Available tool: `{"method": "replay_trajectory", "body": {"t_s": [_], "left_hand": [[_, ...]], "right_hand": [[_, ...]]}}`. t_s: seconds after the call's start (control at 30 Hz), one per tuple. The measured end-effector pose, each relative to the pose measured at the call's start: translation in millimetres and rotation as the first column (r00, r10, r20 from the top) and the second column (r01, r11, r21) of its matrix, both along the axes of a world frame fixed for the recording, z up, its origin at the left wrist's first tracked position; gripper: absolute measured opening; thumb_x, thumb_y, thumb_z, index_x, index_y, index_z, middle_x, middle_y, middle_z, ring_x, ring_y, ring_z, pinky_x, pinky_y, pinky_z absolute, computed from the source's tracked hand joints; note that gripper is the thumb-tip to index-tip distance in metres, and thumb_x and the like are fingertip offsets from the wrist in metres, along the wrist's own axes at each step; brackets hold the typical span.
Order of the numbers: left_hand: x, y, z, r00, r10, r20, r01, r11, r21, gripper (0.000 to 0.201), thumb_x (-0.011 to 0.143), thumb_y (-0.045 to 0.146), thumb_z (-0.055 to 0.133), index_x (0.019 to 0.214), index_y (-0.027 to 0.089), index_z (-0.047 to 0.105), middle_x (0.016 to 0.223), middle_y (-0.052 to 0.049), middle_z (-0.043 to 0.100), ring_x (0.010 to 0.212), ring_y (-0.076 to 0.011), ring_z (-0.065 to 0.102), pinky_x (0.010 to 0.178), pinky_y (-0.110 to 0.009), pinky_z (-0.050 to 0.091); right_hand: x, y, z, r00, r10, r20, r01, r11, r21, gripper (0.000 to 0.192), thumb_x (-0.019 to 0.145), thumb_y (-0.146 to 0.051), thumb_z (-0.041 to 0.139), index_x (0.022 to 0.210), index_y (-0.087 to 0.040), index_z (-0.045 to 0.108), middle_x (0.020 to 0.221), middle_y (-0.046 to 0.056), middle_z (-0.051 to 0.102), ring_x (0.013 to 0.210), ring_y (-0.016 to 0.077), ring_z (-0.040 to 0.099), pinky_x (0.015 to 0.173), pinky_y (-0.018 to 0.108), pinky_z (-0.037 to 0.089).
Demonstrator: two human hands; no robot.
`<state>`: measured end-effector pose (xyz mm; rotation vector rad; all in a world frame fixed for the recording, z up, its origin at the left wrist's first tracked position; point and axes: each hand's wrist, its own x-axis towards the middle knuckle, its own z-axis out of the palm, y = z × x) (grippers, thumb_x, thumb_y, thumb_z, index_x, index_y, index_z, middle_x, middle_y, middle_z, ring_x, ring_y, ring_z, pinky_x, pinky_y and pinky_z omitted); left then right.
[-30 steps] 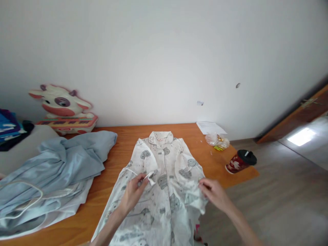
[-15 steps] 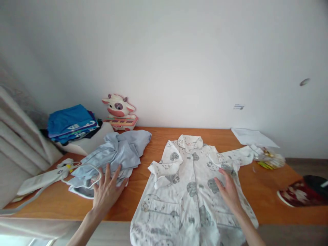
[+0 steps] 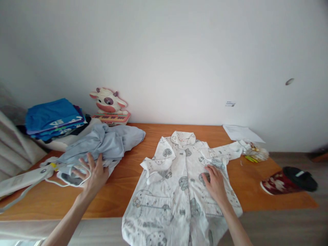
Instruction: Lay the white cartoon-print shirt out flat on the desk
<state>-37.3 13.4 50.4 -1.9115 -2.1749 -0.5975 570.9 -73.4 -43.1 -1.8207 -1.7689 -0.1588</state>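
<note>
On the wooden orange-brown tabletop, the right hand lies palm down with fingers spread, grasping nothing, pressing on the right chest of the white short-sleeved pyjama shirt with grey cartoon prints. That shirt lies face up, collar toward the wall, its hem hanging over the near edge; one sleeve is folded in across the chest and the other stretches out toward a crinkly clear snack bag. The left hand rests open, fingers splayed, on the crumpled pale blue garment beside the shirt, closing on nothing, with a white cord loop just under its fingers.

This looks like the smoothing and clearing step ahead of a fold: one palm pins the shirt while the other nudges the blue pile aside. A next move would call for flattening the outstretched sleeve.

Farther off stand a stack of folded blue clothes, a cow-shaped toy keyboard, a white paper sheet and a tipped red cup with a black lid.
</note>
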Motion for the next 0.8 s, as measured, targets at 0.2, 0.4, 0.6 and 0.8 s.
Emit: {"method": "replay_trajectory", "body": {"t_s": [0.2,0.4,0.6,0.8], "left_hand": [[28,12,-8.5,0.897,-0.438,-0.06,0.44,0.897,0.033,0.048,0.103,0.037,0.054,0.149,0.031,0.063,0.178,-0.006,0.038,0.17,-0.0376,0.013,0.135,-0.07,0.002],[61,126,2.4,0.751,-0.653,-0.101,0.627,0.752,-0.203,0.033,0.1,0.034,0.06,0.125,0.022,0.078,0.157,-0.012,0.064,0.162,-0.0396,0.035,0.131,-0.073,-0.009],[9,186,19.8,0.913,-0.405,-0.039,0.399,0.909,-0.119,0.065,0.11,0.043,0.043,0.144,-0.01,0.057,0.166,-0.034,0.043,0.159,-0.0527,0.026,0.124,-0.081,0.003],[-37,169,27.0,0.989,-0.136,0.06,0.14,0.988,-0.071,0.098,0.089,0.065,0.071,0.15,-0.01,0.051,0.166,-0.042,0.037,0.16,-0.0613,0.021,0.124,-0.082,0.011]], "right_hand": [[-3,-2,2.6,1.0,-0.004,0.021,0.004,1.0,-0.004,0.043,0.105,-0.049,0.053,0.138,-0.024,0.066,0.148,0.015,0.065,0.139,0.0383,0.056,0.118,0.061,0.043],[-6,-3,9.5,0.999,-0.007,0.031,0.007,1.0,-0.014,0.042,0.106,-0.047,0.053,0.138,-0.023,0.065,0.147,0.015,0.064,0.139,0.037,0.056,0.119,0.06,0.043],[-7,-4,14.3,1.0,-0.005,-0.002,0.005,1.0,-0.022,0.041,0.105,-0.046,0.054,0.138,-0.024,0.066,0.147,0.015,0.065,0.138,0.0372,0.056,0.119,0.06,0.044],[-6,-2,12.7,0.999,-0.015,-0.04,0.014,1.0,-0.013,0.042,0.103,-0.047,0.055,0.136,-0.024,0.068,0.145,0.015,0.066,0.136,0.0378,0.057,0.118,0.061,0.044]]}}
